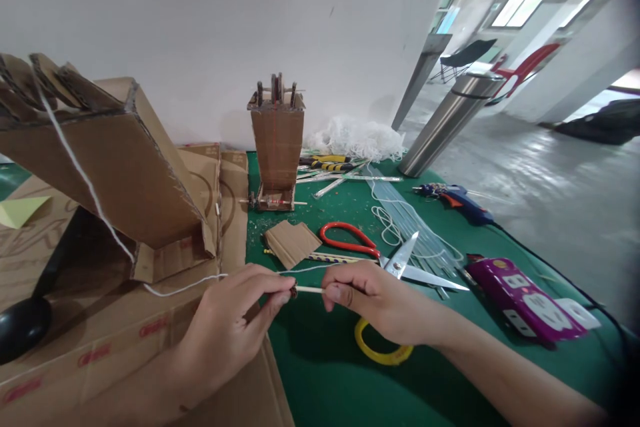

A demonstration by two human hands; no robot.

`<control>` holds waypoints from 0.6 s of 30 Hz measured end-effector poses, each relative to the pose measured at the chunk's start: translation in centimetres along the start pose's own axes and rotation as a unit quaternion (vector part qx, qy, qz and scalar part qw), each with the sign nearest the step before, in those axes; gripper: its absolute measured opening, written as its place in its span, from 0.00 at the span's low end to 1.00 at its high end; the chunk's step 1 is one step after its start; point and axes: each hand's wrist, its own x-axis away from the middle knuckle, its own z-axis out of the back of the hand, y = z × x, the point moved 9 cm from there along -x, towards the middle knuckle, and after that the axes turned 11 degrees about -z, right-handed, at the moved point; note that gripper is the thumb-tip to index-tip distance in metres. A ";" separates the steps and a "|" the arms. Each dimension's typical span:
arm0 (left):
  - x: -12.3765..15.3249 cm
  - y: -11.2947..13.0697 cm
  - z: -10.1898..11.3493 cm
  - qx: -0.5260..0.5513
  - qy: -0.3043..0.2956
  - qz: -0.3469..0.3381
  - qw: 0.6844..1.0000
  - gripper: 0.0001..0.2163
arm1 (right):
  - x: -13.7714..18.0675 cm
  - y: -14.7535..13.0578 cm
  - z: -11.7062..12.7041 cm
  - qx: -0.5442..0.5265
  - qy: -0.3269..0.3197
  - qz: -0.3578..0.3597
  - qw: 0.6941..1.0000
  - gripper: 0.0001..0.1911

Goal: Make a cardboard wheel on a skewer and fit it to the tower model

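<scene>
My left hand (235, 327) and my right hand (373, 297) pinch the two ends of a thin wooden stick (309, 289) held level between them. A white string (180, 287) runs from the stick's left end up and over a tilted cardboard structure (115, 160) at the left. Both hands hover over the edge where flat cardboard sheets (100, 347) meet the green table (325, 373). Under my right hand lies a yellow ring (380, 352).
Red-handled scissors (380, 253) lie open just beyond my right hand. A small cardboard tower (277, 143) stands further back, with a cardboard scrap (291, 242), pliers (327, 163), clear sticks (415, 220), a glue gun (457, 200) and a purple power strip (525, 300) around it. A steel bin (445, 123) stands behind the table.
</scene>
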 end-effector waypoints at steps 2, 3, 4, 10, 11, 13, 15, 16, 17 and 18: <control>0.1 -0.5 -0.1 0.020 0.000 0.022 1.000 0.07 | -0.1 0.0 0.2 -0.011 -0.002 0.004 1.000 0.21; 0.1 -0.9 -0.2 0.037 0.003 0.041 0.998 0.07 | -0.1 0.0 0.4 -0.017 0.002 0.009 1.000 0.23; 0.3 -1.3 -0.2 0.057 0.006 0.063 0.996 0.07 | -0.1 0.0 0.5 -0.022 0.006 0.014 1.000 0.24; 1.3 -2.8 -1.2 0.171 0.001 0.167 0.971 0.06 | -0.2 0.1 1.0 -0.052 0.014 0.014 0.998 0.27; 1.4 -2.9 -1.3 0.181 0.000 0.171 0.969 0.06 | -0.2 0.1 0.9 -0.050 0.012 0.012 0.999 0.27; 1.5 -2.9 -1.4 0.194 0.000 0.175 0.965 0.06 | -0.2 0.0 0.8 -0.045 0.006 0.015 0.999 0.27; 1.5 -3.0 -1.6 0.207 -0.003 0.176 0.962 0.06 | -0.3 0.0 0.6 -0.042 0.006 0.016 0.999 0.26; 1.5 -3.0 -1.6 0.212 -0.004 0.174 0.962 0.05 | -0.3 0.0 0.6 -0.043 0.007 0.014 0.999 0.26; 1.5 -3.0 -1.6 0.216 -0.004 0.173 0.961 0.05 | -0.4 0.1 0.6 -0.044 0.008 0.012 0.999 0.26; 1.5 -3.0 -1.7 0.218 -0.003 0.171 0.961 0.05 | -0.4 0.1 0.5 -0.044 0.009 0.010 0.999 0.25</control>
